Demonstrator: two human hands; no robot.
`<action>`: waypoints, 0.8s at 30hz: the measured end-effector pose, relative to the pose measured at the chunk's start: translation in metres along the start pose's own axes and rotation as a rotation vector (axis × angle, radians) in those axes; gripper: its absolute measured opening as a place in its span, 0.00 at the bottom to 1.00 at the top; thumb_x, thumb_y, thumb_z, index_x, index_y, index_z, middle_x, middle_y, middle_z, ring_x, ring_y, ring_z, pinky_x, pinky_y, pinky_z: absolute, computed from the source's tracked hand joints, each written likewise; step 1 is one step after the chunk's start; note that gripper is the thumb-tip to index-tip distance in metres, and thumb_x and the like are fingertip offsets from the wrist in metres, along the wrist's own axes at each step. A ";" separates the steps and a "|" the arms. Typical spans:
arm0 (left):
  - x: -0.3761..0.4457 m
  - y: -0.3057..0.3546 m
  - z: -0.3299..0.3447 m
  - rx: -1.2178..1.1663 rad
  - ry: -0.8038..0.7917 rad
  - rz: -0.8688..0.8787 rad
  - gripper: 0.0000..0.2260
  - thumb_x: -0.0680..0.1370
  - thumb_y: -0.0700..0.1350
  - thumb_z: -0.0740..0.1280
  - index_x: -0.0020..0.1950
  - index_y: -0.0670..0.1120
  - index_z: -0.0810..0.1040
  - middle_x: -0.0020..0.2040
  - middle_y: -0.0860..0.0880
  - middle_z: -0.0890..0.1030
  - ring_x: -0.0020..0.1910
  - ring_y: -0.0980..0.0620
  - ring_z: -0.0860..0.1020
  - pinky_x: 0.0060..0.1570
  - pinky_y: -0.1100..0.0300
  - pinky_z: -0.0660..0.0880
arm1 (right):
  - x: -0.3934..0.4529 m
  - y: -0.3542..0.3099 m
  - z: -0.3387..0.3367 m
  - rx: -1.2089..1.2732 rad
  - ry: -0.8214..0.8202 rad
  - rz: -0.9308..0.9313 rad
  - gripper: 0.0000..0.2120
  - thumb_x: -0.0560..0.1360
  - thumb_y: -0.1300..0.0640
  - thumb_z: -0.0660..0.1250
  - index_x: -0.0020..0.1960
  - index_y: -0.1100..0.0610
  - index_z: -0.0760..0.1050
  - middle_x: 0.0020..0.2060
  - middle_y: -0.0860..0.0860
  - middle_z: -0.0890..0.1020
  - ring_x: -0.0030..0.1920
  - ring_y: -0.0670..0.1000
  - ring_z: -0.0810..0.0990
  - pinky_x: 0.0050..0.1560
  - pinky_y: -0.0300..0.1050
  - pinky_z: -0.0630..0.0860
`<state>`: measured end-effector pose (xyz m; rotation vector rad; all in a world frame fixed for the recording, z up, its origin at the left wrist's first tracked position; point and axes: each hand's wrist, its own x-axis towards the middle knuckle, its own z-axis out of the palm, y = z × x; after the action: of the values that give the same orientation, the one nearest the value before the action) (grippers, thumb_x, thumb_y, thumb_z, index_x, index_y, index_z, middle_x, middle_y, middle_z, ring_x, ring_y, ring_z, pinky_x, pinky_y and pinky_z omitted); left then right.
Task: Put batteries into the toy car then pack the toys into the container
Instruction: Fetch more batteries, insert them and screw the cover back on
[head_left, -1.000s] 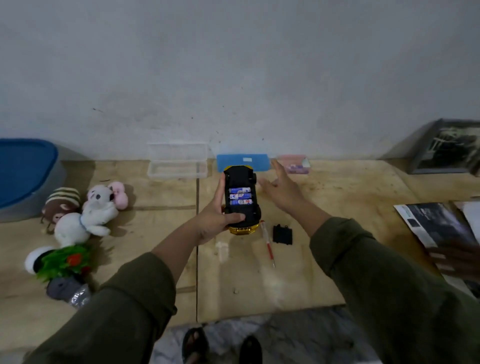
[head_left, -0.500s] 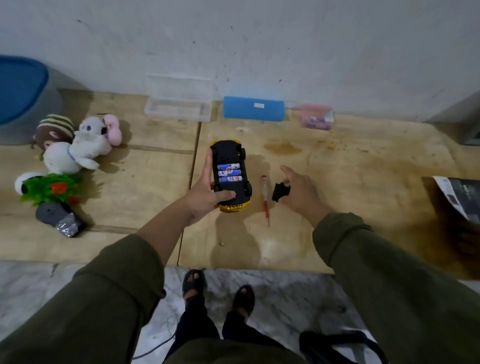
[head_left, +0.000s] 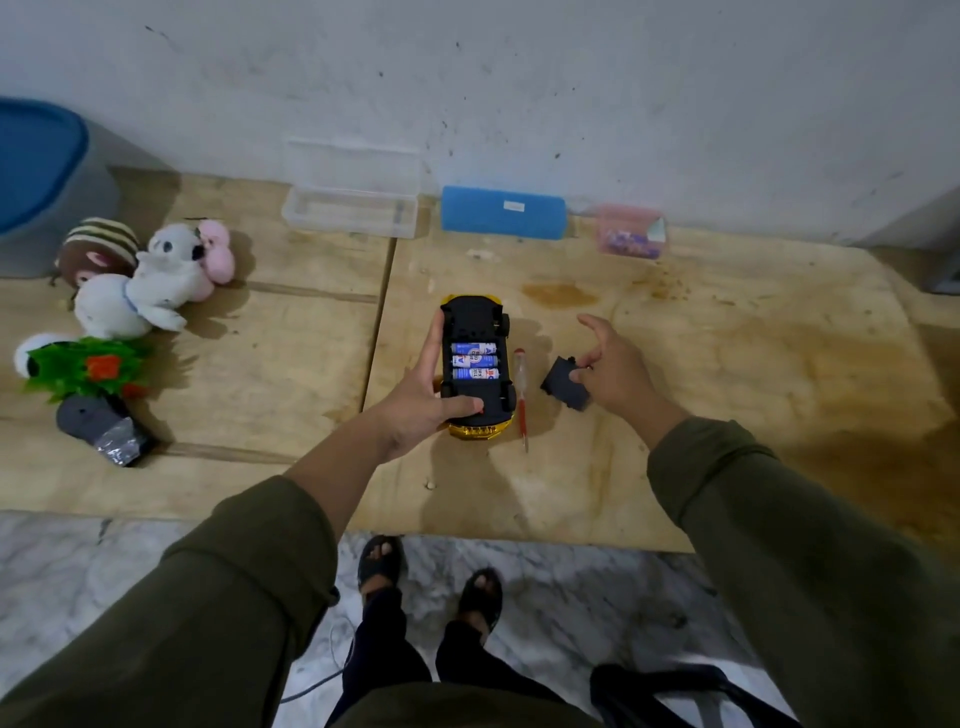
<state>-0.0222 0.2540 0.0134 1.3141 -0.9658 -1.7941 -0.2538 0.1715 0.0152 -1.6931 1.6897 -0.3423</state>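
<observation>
A yellow toy car (head_left: 475, 322) is held upside down over the wooden table, its black underside up. Three blue-and-white batteries (head_left: 474, 360) lie side by side in its uncovered compartment. My left hand (head_left: 421, 400) grips the car from the left, thumb across its near end. My right hand (head_left: 610, 364) pinches the black battery cover (head_left: 563, 387) by its edge, just right of the car. A red-handled screwdriver (head_left: 521, 389) lies on the table between car and cover. Plush toys (head_left: 150, 286) lie at the left. A blue-lidded grey container (head_left: 36, 171) stands far left.
A clear plastic box (head_left: 353, 205), a blue case (head_left: 501, 213) and a small pink box (head_left: 628, 234) line the wall. A green plant toy (head_left: 83, 366) and a grey object (head_left: 101, 428) lie left. The table's front edge (head_left: 467, 540) runs above marble floor and my feet.
My right hand came down from beside the car, reached the black cover on the table and has taken hold of it. The car sank lower in my left hand; my head tilted down.
</observation>
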 end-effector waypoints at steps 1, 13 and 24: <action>0.000 0.002 0.001 0.008 -0.004 0.002 0.52 0.66 0.39 0.76 0.70 0.74 0.46 0.75 0.51 0.63 0.68 0.45 0.72 0.67 0.42 0.68 | 0.002 -0.005 -0.006 0.050 0.011 0.009 0.36 0.72 0.69 0.69 0.74 0.51 0.60 0.38 0.49 0.76 0.43 0.49 0.77 0.43 0.37 0.70; -0.004 0.035 0.015 0.074 -0.050 0.038 0.51 0.71 0.34 0.73 0.73 0.70 0.44 0.71 0.49 0.68 0.64 0.48 0.75 0.61 0.52 0.74 | -0.003 -0.111 -0.039 0.146 -0.207 -0.317 0.32 0.72 0.66 0.69 0.70 0.48 0.64 0.41 0.51 0.79 0.40 0.46 0.78 0.47 0.39 0.75; -0.010 0.053 0.008 0.081 -0.036 0.078 0.49 0.73 0.31 0.70 0.74 0.69 0.43 0.66 0.47 0.73 0.63 0.45 0.76 0.62 0.50 0.74 | -0.013 -0.136 -0.037 -0.011 -0.278 -0.420 0.29 0.73 0.65 0.68 0.70 0.48 0.65 0.41 0.49 0.78 0.42 0.47 0.79 0.51 0.41 0.74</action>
<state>-0.0219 0.2386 0.0658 1.2797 -1.1048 -1.7408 -0.1749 0.1583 0.1321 -1.9974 1.1346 -0.2736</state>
